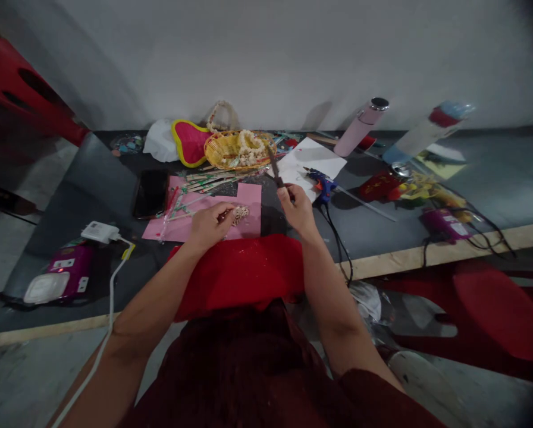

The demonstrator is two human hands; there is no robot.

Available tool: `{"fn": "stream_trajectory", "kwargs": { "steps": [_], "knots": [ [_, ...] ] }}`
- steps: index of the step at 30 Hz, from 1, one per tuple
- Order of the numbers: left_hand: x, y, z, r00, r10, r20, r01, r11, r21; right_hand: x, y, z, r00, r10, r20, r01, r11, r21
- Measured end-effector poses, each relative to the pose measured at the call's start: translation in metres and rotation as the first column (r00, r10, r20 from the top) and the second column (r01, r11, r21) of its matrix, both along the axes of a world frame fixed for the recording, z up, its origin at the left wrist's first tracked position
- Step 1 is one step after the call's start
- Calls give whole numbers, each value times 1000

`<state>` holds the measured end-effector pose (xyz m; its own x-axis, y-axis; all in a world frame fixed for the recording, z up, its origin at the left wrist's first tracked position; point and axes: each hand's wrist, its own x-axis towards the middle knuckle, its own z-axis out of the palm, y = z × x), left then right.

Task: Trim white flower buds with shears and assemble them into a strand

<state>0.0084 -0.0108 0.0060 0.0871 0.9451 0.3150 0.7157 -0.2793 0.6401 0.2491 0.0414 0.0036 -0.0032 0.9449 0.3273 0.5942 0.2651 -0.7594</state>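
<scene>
My left hand (210, 226) is low over the pink paper (250, 199), its fingers curled together beside a small heap of pale beige pieces (240, 214). Whatever sits between those fingertips is too small to make out. In my right hand (297, 208) is a dark, narrow blade-like tool (274, 166), gripped at its lower end and pointing up and away from me. Its tip reaches toward a yellow woven basket (217, 156) that holds a string of pale beads (250, 144). Thin green-and-white sticks (208, 180) lie across the paper's far side.
A black phone (151, 194) is left of the paper. To the right are a blue glue gun (323, 185), white sheets (313, 156), a pink flask (360, 128), a red can (380, 185) and a plastic bottle (427, 134). Cables hang over the front edge; a purple power block (68, 270) sits left.
</scene>
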Motion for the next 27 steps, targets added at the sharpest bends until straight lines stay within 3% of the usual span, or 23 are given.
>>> {"fn": "stream_trajectory", "kwargs": {
  "steps": [2, 6, 11, 14, 16, 20, 24, 27],
  "knots": [
    [-1, 1, -1, 1000, -14, -9, 14, 1000, -10, -4, -1, 1, 964, 65, -258, -83, 995, -60],
    [-2, 2, -2, 994, -8, 111, 11, 1000, -28, -13, -8, 7, 779, 175, -603, -348, 920, -182],
    [0, 2, 3, 936, 13, 352, -8, 1000, -15, -16, -19, 16, 524, 241, -817, -560, 820, -117],
    [2, 1, 8, 919, 50, 391, -49, 999, -13, -15, -23, 20, 467, 278, -839, -629, 772, -94],
    [3, 0, 11, 910, 77, 407, -80, 997, -9, -15, -24, 20, 504, 309, -807, -629, 772, -97],
    [2, 0, 12, 890, 78, 450, -82, 997, -10, -16, -23, 18, 720, 369, -588, -537, 833, -134],
    [1, 0, 11, 881, 89, 465, -95, 995, -11, -20, -22, 17, 886, 388, -254, -418, 905, -76],
    [1, 1, 11, 869, 101, 485, -109, 994, -13, -24, -23, 16, 934, 348, 80, -351, 936, 25]
  ]
}}
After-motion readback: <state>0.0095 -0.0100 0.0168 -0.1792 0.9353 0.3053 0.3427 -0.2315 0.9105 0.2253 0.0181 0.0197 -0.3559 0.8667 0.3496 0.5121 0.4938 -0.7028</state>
